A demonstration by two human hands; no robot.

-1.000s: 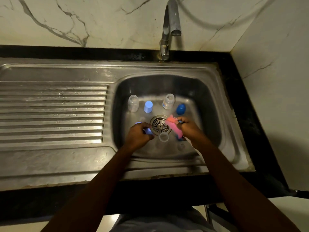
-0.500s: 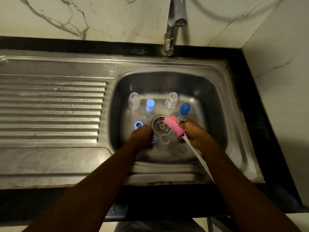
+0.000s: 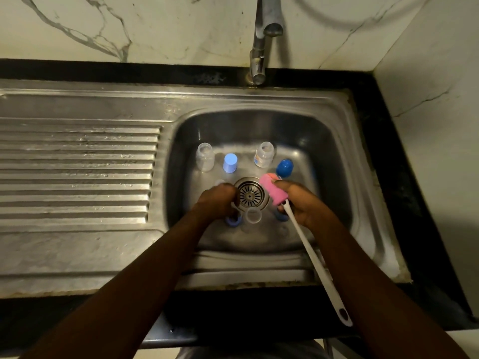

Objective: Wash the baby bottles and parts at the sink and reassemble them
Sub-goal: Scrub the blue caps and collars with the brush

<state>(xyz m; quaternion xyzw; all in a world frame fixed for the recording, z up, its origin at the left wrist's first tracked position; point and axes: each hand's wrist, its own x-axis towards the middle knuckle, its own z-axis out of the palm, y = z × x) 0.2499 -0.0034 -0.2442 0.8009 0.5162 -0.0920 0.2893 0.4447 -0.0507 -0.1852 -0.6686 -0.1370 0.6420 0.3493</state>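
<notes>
Two clear bottles (image 3: 205, 157) (image 3: 263, 154) stand at the back of the sink basin (image 3: 334, 177), with a light blue cap (image 3: 230, 163) between them and a dark blue cap (image 3: 284, 167) to the right. My left hand (image 3: 216, 200) is curled just left of the drain (image 3: 250, 194), over a small part that is mostly hidden. My right hand (image 3: 302, 203) grips the pink sponge brush (image 3: 272, 193) at its head; the white handle (image 3: 315, 257) runs back toward me. A blue ring (image 3: 233, 221), a clear nipple (image 3: 253, 215) and another blue ring (image 3: 281, 216) lie near my hands.
The tap (image 3: 261, 35) stands behind the basin with no water running. A ribbed steel drainboard (image 3: 77, 172) stretches to the left. A marble wall (image 3: 427, 125) closes the right side, and a black counter edge (image 3: 233, 320) runs along the front.
My left hand has shifted slightly away from me and now covers the blue ring left of the drain. The brush's handle, unseen a second ago, now points toward me.
</notes>
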